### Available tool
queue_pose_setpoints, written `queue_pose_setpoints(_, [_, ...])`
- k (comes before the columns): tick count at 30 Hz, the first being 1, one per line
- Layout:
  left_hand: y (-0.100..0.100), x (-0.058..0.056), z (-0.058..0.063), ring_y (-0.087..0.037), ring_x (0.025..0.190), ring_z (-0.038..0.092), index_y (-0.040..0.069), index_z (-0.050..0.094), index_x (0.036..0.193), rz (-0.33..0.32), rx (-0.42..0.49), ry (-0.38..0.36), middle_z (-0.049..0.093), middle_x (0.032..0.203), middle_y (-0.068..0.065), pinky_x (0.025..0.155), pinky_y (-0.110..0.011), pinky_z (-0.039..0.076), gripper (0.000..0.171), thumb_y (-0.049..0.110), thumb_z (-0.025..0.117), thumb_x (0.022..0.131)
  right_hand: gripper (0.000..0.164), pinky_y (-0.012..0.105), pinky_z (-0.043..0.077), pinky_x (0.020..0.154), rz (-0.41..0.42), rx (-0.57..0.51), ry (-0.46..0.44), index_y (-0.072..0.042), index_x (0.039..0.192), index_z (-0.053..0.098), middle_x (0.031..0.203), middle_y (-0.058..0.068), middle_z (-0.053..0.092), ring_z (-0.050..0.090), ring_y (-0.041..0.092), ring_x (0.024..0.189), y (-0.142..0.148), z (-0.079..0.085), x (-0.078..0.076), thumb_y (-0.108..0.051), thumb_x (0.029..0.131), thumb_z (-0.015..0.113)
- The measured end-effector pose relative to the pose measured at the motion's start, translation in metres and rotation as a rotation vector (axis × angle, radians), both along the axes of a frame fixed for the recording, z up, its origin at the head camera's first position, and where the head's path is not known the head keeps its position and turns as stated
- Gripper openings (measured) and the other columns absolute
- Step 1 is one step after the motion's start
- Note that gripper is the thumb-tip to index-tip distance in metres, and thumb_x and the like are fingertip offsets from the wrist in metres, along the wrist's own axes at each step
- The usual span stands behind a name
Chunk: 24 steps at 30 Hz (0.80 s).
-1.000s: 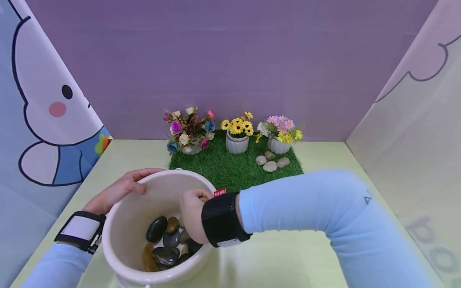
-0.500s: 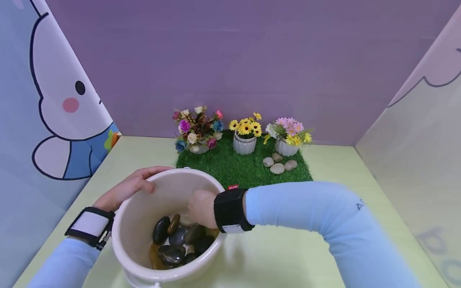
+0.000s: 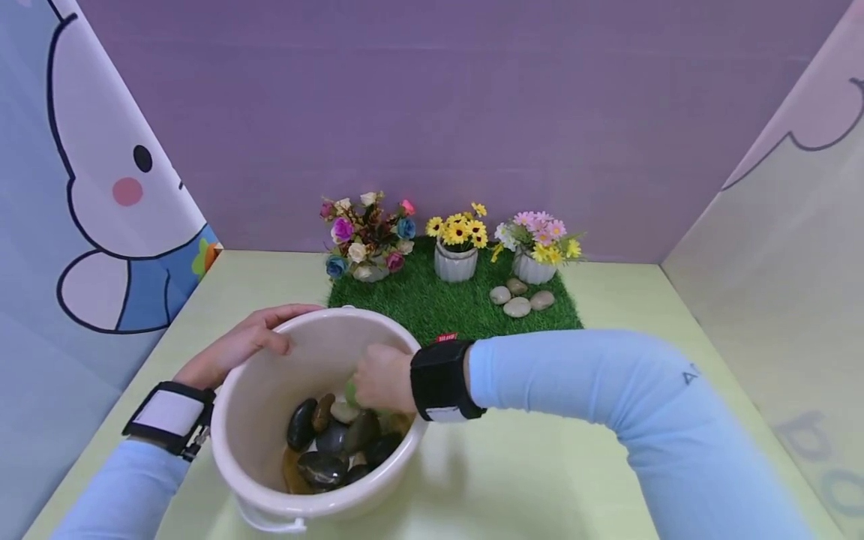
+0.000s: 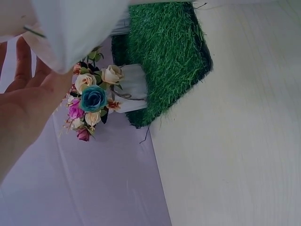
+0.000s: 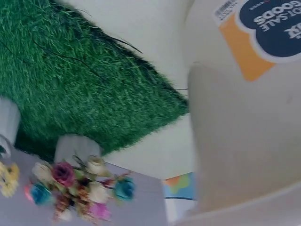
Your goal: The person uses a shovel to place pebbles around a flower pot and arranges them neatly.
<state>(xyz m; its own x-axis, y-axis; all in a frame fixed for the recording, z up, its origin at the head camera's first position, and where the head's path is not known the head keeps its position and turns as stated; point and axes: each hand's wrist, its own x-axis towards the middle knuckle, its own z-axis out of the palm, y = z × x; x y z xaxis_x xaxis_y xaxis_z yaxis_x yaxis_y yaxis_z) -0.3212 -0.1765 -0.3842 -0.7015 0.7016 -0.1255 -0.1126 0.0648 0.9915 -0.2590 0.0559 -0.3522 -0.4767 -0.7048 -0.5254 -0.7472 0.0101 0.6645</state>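
A cream-white bucket (image 3: 236, 420) stands tilted at the front left, several smooth stones lying on its bottom. My left hand (image 3: 246, 345) grips its far left rim, thumb over the inside and fingers outside; in the left wrist view this hand (image 4: 28, 103) reaches behind the bucket wall. Inside the bucket, against the right side, my right hand (image 3: 383, 377) has its fingers curled. A green thing (image 3: 351, 393) shows at those fingers; I cannot tell its kind. Under the hand lie a pale stone (image 3: 344, 411) and a dark stone (image 3: 363, 430).
Behind the bucket lies a green turf mat (image 3: 432, 307). On it stand a pot of mixed roses (image 3: 370, 236), a pot of yellow flowers (image 3: 455, 262) and a pot of pink daisies (image 3: 536, 266). Several pebbles (image 3: 517, 307) sit at the mat's right. A purple wall (image 3: 439, 120) closes the back.
My right hand has risen a little and shifted back and right inside the bucket, uncovering the pale stone and the green thing. My left hand keeps its grip on the rim.
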Motion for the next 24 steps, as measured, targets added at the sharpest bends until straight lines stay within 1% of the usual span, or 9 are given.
queue_pose_setpoints(4, [-0.001, 0.001, 0.0, -0.02, 0.114, 0.067, 0.028, 0.055, 0.142, -0.011, 0.02, -0.011, 0.067, 0.129, 0.004, 0.09, -0.046, 0.058, 0.059, 0.0, 0.047, 0.09, 0.026, 0.024, 0.056, 0.077, -0.038, -0.103, -0.142, -0.033, 0.107, 0.075, 0.113, -0.015, 0.073, 0.067, 0.005, 0.098, 0.002, -0.002, -0.005, -0.023, 0.103, 0.051])
queue_pose_setpoints(6, [-0.001, 0.001, -0.001, -0.019, 0.114, 0.067, 0.028, 0.055, 0.141, -0.018, 0.024, -0.003, 0.067, 0.129, 0.005, 0.09, -0.046, 0.058, 0.06, -0.001, 0.047, 0.09, 0.023, 0.026, 0.057, 0.079, -0.06, -0.134, -0.229, -0.03, 0.102, 0.075, 0.11, -0.013, 0.074, 0.068, 0.007, 0.096, 0.001, -0.004, -0.006, -0.022, 0.102, 0.053])
queue_pose_setpoints(8, [-0.001, 0.001, -0.001, -0.019, 0.113, 0.067, 0.028, 0.055, 0.142, -0.015, 0.022, 0.003, 0.067, 0.128, 0.005, 0.089, -0.046, 0.058, 0.06, -0.001, 0.047, 0.089, 0.019, 0.026, 0.057, 0.078, -0.064, -0.146, -0.294, -0.027, 0.098, 0.074, 0.106, -0.011, 0.074, 0.068, 0.008, 0.093, 0.0, -0.004, -0.006, -0.021, 0.1, 0.056])
queue_pose_setpoints(10, [-0.001, 0.0, 0.0, -0.019, 0.113, 0.068, 0.027, 0.055, 0.142, -0.006, 0.017, 0.012, 0.067, 0.128, 0.005, 0.089, -0.045, 0.059, 0.06, 0.0, 0.047, 0.089, 0.015, 0.026, 0.057, 0.078, -0.064, -0.153, -0.342, -0.026, 0.096, 0.074, 0.103, -0.01, 0.074, 0.068, 0.009, 0.091, -0.002, -0.004, -0.007, -0.021, 0.098, 0.059])
queue_pose_setpoints(13, [-0.001, -0.001, 0.0, -0.018, 0.113, 0.068, 0.028, 0.056, 0.141, -0.016, 0.03, 0.017, 0.067, 0.128, 0.006, 0.089, -0.045, 0.059, 0.06, -0.001, 0.047, 0.089, 0.012, 0.026, 0.056, 0.077, -0.067, -0.159, -0.411, -0.023, 0.094, 0.072, 0.102, -0.008, 0.074, 0.067, 0.01, 0.09, -0.002, -0.002, -0.008, -0.024, 0.098, 0.061])
queue_pose_setpoints(16, [-0.002, -0.001, -0.001, -0.017, 0.114, 0.068, 0.029, 0.057, 0.139, -0.035, 0.056, 0.019, 0.068, 0.128, 0.006, 0.09, -0.045, 0.058, 0.061, -0.003, 0.046, 0.089, 0.013, 0.026, 0.054, 0.077, -0.091, -0.163, -0.476, -0.021, 0.091, 0.069, 0.103, -0.007, 0.073, 0.066, 0.01, 0.09, -0.002, 0.0, -0.011, -0.027, 0.099, 0.061])
queue_pose_setpoints(19, [-0.001, -0.001, -0.002, -0.017, 0.114, 0.067, 0.029, 0.057, 0.139, -0.032, 0.061, 0.014, 0.068, 0.129, 0.006, 0.09, -0.045, 0.058, 0.06, -0.003, 0.046, 0.089, 0.015, 0.026, 0.052, 0.076, -0.12, -0.172, -0.528, -0.02, 0.086, 0.064, 0.102, -0.007, 0.071, 0.065, 0.01, 0.088, 0.0, 0.001, -0.015, -0.028, 0.099, 0.062])
queue_pose_setpoints(21, [-0.001, -0.001, -0.002, -0.018, 0.114, 0.067, 0.029, 0.057, 0.139, -0.022, 0.049, 0.014, 0.068, 0.128, 0.005, 0.09, -0.045, 0.058, 0.059, -0.002, 0.047, 0.089, 0.018, 0.025, 0.05, 0.072, -0.149, -0.179, -0.554, -0.02, 0.082, 0.059, 0.097, -0.007, 0.069, 0.062, 0.009, 0.084, 0.0, 0.001, -0.017, -0.028, 0.098, 0.063])
queue_pose_setpoints(24, [0.0, -0.001, -0.002, -0.018, 0.114, 0.067, 0.028, 0.057, 0.14, -0.009, 0.029, 0.014, 0.068, 0.128, 0.005, 0.09, -0.045, 0.058, 0.059, -0.001, 0.047, 0.089, 0.025, 0.023, 0.045, 0.065, -0.205, -0.192, -0.582, -0.021, 0.075, 0.053, 0.084, -0.009, 0.062, 0.054, 0.008, 0.075, 0.0, 0.0, -0.02, -0.027, 0.097, 0.065])
